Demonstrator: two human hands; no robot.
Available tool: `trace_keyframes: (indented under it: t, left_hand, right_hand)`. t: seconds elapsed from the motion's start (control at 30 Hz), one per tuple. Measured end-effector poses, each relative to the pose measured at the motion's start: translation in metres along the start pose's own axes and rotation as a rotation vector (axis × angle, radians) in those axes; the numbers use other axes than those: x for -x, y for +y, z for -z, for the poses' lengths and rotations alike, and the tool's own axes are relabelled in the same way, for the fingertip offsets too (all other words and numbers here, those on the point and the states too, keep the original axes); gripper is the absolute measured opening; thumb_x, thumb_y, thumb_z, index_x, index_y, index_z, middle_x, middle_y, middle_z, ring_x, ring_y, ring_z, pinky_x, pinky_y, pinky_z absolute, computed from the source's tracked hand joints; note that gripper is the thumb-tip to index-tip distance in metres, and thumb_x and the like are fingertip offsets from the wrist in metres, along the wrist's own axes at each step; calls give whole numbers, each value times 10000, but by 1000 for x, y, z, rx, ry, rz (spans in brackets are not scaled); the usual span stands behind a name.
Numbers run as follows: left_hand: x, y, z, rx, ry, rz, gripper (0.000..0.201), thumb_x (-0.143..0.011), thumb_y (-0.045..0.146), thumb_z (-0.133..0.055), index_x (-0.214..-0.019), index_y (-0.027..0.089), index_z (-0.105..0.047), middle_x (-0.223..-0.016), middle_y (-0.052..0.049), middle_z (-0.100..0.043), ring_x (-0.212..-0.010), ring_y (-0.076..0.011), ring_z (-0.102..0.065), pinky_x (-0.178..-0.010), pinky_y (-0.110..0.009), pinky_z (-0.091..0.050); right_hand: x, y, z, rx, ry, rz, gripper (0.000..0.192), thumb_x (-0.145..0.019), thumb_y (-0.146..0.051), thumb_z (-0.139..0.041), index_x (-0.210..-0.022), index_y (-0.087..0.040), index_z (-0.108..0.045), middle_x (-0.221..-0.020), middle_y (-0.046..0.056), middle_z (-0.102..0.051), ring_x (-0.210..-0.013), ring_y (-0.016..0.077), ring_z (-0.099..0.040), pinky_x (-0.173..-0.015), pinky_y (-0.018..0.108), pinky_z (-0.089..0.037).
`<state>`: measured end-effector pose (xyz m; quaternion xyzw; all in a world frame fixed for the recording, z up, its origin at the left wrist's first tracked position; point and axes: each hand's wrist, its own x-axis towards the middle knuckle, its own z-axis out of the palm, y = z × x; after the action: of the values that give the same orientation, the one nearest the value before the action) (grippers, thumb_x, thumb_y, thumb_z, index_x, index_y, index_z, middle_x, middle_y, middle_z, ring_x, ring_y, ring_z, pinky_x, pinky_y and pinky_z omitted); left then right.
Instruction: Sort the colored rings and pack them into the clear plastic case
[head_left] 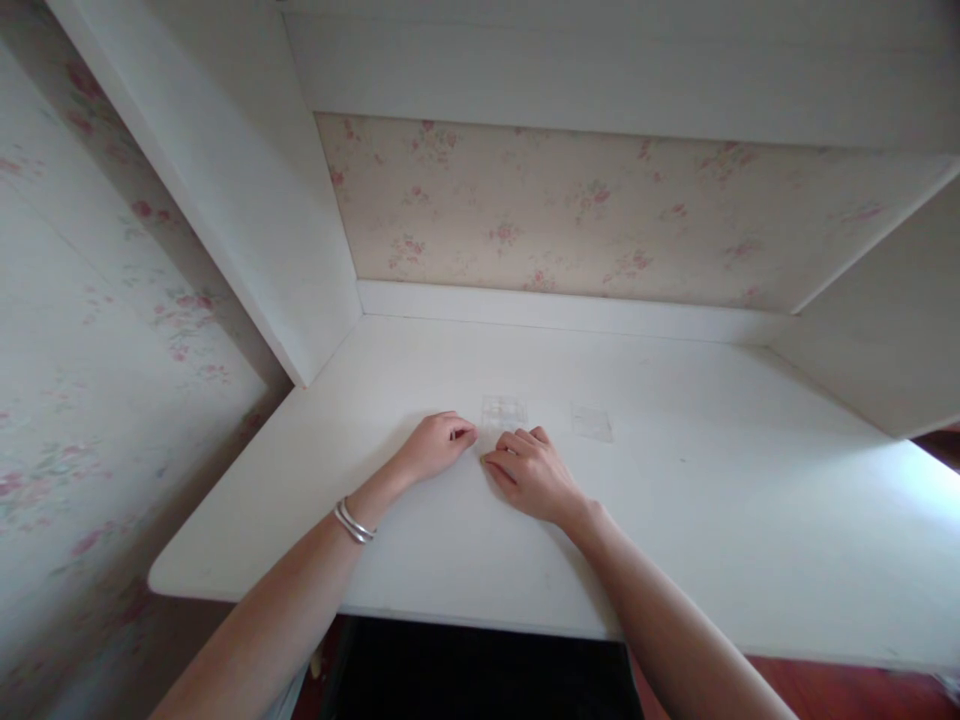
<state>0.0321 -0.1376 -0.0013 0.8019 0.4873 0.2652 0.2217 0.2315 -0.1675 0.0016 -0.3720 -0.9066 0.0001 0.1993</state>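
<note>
A small clear, flat piece that looks like plastic [504, 408] lies on the white desk, just beyond my fingers. My left hand [439, 443] rests at its left side, thumb and fingers pinched together near its corner. Close to its near edge is my right hand [531, 472], fingers curled and thumb pressed against them; they cover part of that edge. Whatever either pinch holds is too small or hidden to make out. To the right lies a second clear flat piece [592, 422], apart from both hands.
The white desktop [750, 520] has a raised back strip [570, 308] and upright side panels [232, 180]. Floral wallpaper [525, 210] covers the wall behind. A dark seat or drawer [480, 670] sits below the front edge.
</note>
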Motion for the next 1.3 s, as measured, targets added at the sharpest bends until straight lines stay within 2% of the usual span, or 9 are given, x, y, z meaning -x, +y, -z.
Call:
trace_keyframes:
  t: [0.33, 0.47, 0.6, 0.77, 1.07, 1.13, 1.3]
  left_hand:
    - [4, 11, -2, -18, -86, -75, 252, -866, 307, -469, -805, 214, -695, -750, -7, -609, -706, -124, -550, -661, -223, -408]
    - [7, 14, -3, -16, -134, -111, 216, -849, 327, -509, -906, 242, -698, -785, 0, -599, -706, -115, -552, -666, -215, -412]
    - [11, 13, -3, -68, -193, -152, 186, -826, 334, -551, -891, 258, -708, -829, 1, -611, -710, -117, -562, -664, -217, -415]
    - [12, 13, -4, -101, -189, -157, 182, -833, 317, -547, -889, 253, -708, -870, -1, -625, -738, -119, -572, -673, -215, -418]
    - [12, 11, -5, -87, -170, -149, 200, -853, 294, -516, -879, 226, -702, -894, -3, -633, -778, -116, -573, -706, -209, -424]
    - [11, 10, -5, -70, -167, -150, 203, -855, 293, -512, -881, 222, -699, -888, -2, -635, -778, -116, -573, -708, -209, -426]
    - [10, 9, -6, -18, -153, -133, 208, -849, 307, -518, -877, 214, -701, -858, -10, -630, -766, -121, -569, -723, -219, -430]
  right_hand:
    - [3, 13, 0, -164, 121, -140, 246, -922, -306, -451, -870, -230, -679, -820, 37, -607, -792, 153, -534, -750, 296, -308]
    - [2, 22, -4, -222, 232, -250, 252, -915, -336, -457, -888, -227, -682, -849, 49, -612, -802, 160, -555, -748, 302, -344]
    - [-5, 34, -5, -275, 291, -358, 251, -909, -350, -457, -895, -226, -675, -852, 41, -606, -782, 157, -566, -713, 292, -386]
    - [-22, 48, -3, -223, 284, -363, 246, -907, -344, -457, -890, -235, -677, -863, 33, -606, -763, 145, -565, -691, 273, -392]
    - [-48, 59, -10, -37, 139, -347, 205, -887, -293, -500, -855, -249, -698, -857, 26, -618, -835, 159, -561, -747, 292, -347]
    - [-47, 62, -10, -49, 159, -355, 209, -882, -297, -502, -841, -249, -701, -846, 24, -619, -832, 161, -560, -751, 294, -350]
    - [-30, 68, -8, -221, 326, -419, 228, -875, -323, -494, -837, -229, -699, -815, 21, -614, -763, 146, -560, -705, 267, -387]
